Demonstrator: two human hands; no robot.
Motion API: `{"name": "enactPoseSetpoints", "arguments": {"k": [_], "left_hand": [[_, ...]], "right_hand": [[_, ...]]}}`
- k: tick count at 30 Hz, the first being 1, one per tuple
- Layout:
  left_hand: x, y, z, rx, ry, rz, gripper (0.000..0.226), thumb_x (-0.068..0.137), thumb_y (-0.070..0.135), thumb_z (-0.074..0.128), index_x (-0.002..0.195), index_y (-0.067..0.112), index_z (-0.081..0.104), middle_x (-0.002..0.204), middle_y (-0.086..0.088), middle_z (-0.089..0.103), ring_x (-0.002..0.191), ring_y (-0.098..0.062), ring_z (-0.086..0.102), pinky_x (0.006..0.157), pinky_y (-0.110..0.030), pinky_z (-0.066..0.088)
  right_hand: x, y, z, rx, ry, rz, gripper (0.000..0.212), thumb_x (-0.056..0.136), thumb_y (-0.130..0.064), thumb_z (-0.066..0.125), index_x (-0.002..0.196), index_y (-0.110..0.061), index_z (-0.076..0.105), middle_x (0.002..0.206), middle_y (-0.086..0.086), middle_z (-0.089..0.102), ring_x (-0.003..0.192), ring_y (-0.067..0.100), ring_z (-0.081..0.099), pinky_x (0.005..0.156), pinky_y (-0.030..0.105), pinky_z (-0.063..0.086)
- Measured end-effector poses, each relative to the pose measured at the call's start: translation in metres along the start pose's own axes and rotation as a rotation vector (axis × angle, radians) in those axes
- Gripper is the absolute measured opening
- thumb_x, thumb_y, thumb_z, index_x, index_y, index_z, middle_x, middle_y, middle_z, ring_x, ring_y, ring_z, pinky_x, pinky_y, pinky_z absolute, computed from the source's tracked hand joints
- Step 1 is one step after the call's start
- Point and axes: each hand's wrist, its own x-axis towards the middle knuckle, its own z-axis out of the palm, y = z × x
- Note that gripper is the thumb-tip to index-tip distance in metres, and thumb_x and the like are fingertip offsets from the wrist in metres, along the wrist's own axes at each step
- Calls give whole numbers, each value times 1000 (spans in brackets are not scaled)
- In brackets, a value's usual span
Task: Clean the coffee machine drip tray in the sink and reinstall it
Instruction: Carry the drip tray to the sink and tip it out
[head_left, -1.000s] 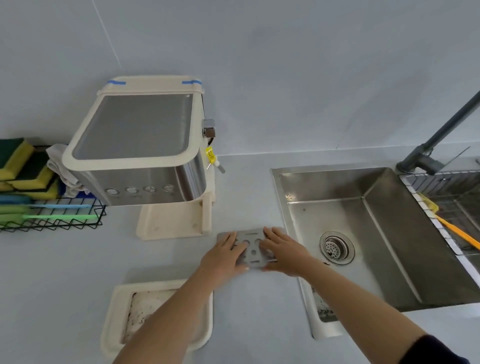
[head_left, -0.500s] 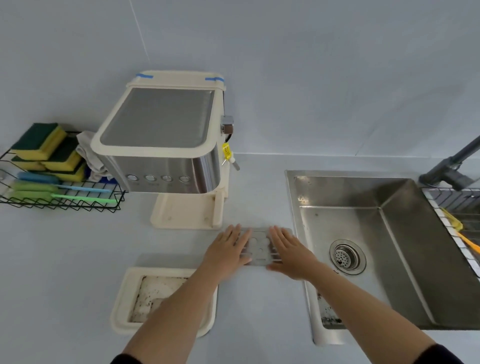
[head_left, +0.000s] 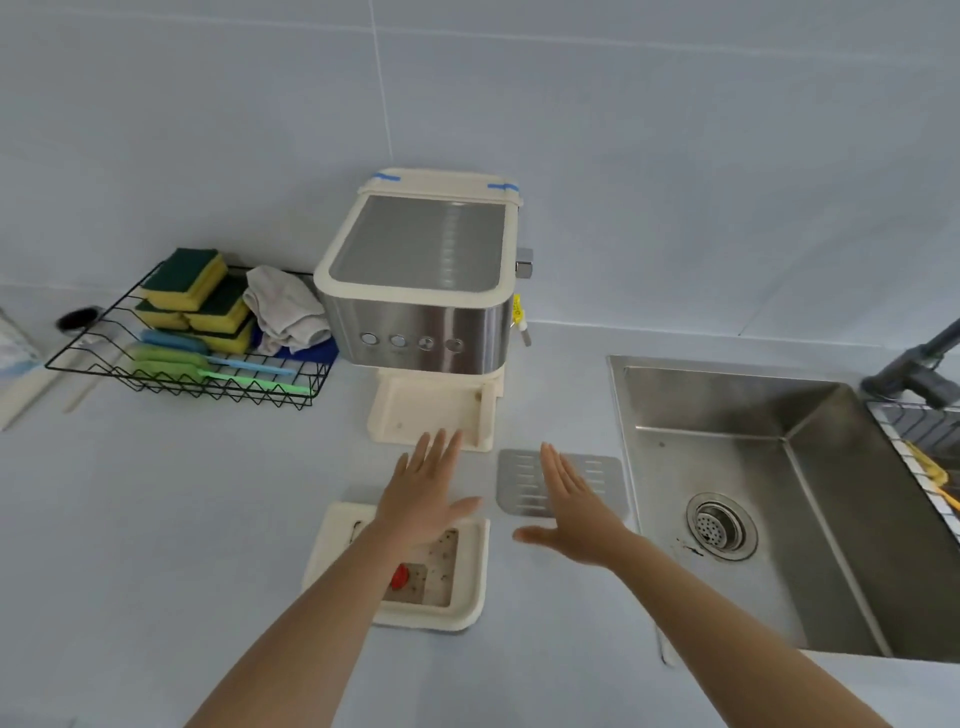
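Low in the middle of the frame the tray (head_left: 470, 571) lies flat on the counter, a cream, round-cornered plastic basin, open side up. Dark specks and brownish grime dot its floor, and a small red piece sits in there, left of centre. An arm crosses over its left half. Up and to the right of it, apart from it, the grate (head_left: 592, 486) lies flat too: a thin steel plate with rows of short slots, partly covered by a hand. At frame centre stands the machine (head_left: 421, 291), steel front, cream trim, its cream base bare. At the right edge, the steel sink (head_left: 810, 499), round drain strainer in its floor.
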Motion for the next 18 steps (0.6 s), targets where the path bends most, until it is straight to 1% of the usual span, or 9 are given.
{"name": "enactPoseSetpoints", "arguments": {"k": [3, 6, 11, 15, 18], "left_hand": [[-20, -20, -4, -66, 8, -16, 93, 85, 58, 43, 144, 19, -17, 156, -6, -16, 145, -24, -10, 118, -42, 3], [-40, -42, -2, -123, 1, -39, 101, 81, 58, 50, 143, 19, -19, 156, -5, -17, 145, -24, -11, 118, -41, 2], [-66, -79, 7, -188, -9, -74, 114, 73, 59, 61, 143, 15, -18, 156, -6, -17, 144, -22, -13, 119, -40, 3], [-83, -100, 14, -252, -15, -127, 124, 67, 59, 68, 143, 11, -18, 155, -8, -17, 145, -23, -11, 119, -41, 5], [-92, -111, 23, -323, -44, -173, 131, 61, 55, 75, 144, 12, -16, 156, -8, -14, 145, -23, -7, 119, -42, 12]], "right_hand": [[-4, -22, 15, 75, -4, 23, 109, 80, -53, 57, 144, -9, -19, 156, 4, -17, 145, 18, -10, 117, 31, 2], [-9, -41, 32, 138, -22, 55, 112, 78, -52, 60, 144, -11, -21, 156, 2, -17, 145, 17, -10, 118, 33, 5], [-18, -63, 58, 215, 1, 88, 114, 78, -45, 66, 144, -13, -22, 156, -2, -18, 145, 14, -12, 118, 33, 5], [-23, -73, 74, 287, 12, 140, 115, 78, -43, 67, 144, -12, -22, 157, 0, -18, 145, 15, -12, 120, 36, 6], [-28, -79, 83, 325, -4, 167, 124, 72, -47, 70, 143, -10, -24, 156, 0, -17, 146, 18, -9, 120, 42, 12]]}}
